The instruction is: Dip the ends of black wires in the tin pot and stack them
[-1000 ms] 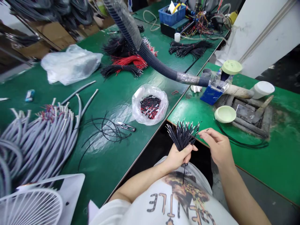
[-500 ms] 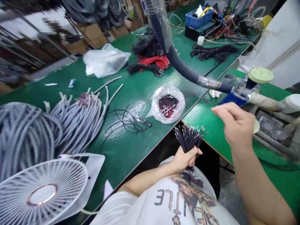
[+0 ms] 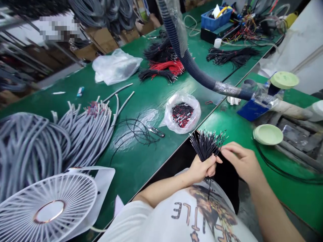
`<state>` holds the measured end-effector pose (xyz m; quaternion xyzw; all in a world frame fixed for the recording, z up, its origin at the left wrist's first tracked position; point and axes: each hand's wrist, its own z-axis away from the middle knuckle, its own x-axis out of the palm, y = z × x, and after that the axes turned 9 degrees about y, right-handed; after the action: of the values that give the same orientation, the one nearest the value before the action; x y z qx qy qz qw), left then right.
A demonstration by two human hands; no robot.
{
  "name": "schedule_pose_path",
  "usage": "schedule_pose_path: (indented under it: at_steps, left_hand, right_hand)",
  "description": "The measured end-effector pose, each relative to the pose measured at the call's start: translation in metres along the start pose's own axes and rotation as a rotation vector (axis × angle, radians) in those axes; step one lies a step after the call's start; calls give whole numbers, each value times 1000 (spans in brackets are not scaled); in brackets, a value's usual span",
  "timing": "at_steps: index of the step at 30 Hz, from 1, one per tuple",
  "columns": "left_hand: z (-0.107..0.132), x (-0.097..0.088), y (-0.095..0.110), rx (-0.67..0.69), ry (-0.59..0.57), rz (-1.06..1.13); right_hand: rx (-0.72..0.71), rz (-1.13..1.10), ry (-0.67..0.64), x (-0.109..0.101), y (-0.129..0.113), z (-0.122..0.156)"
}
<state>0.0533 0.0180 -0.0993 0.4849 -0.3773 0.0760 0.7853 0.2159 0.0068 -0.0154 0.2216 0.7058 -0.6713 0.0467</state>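
Note:
My left hand (image 3: 202,168) is closed around a bundle of short black wires (image 3: 207,144) with bare tips, held upright over the gap between two green tables. My right hand (image 3: 241,161) sits just to the right of the bundle, fingers pinched together against its wires. One thin black wire hangs down below my left fist over my white shirt.
A clear bag of small black and red parts (image 3: 182,113) lies on the left table (image 3: 141,161), near small snips (image 3: 156,130) and loose black wire. Grey cables (image 3: 83,131), a white fan (image 3: 47,208), a ribbed blue hose (image 3: 191,65) and a pale green lid (image 3: 267,134) surround them.
My right hand, raised toward the blue hose end half a second ago, has come back down to the wire bundle. The view has shifted left, bringing the fan into sight.

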Motion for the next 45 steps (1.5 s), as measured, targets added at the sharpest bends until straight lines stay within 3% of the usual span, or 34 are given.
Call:
schedule_pose_path:
  at_steps: [5,13,15,18,21,24,28,33,45]
  left_hand:
    - [0,9,-14,-25,-10,-130]
    - [-3,29,-3,-25,267,34]
    - [-4,30,-3,-51,329,45]
    - [-5,28,-1,-79,393,41]
    - [-7,24,3,-48,385,15]
    - [-10,23,11,-12,343,19]
    - [-10,31,21,-56,258,30]
    - [-8,42,22,-145,189,62]
    - [-8,45,24,-198,263,41]
  right_hand:
    - [170,-201,132,21,19,22]
    - [233,-341,336,33,23,32]
    - [235,-505,366,28,16,35]
    - [279,-656,336,2,4,42]
    - [343,-463,328,-33,1,54]
    - [365,-193,282,-46,9,64]
    - [375,-94,165,-27,22,66]
    - [367,-126,145,-1,30,68]
    - [316,-118,117,6,31,69]
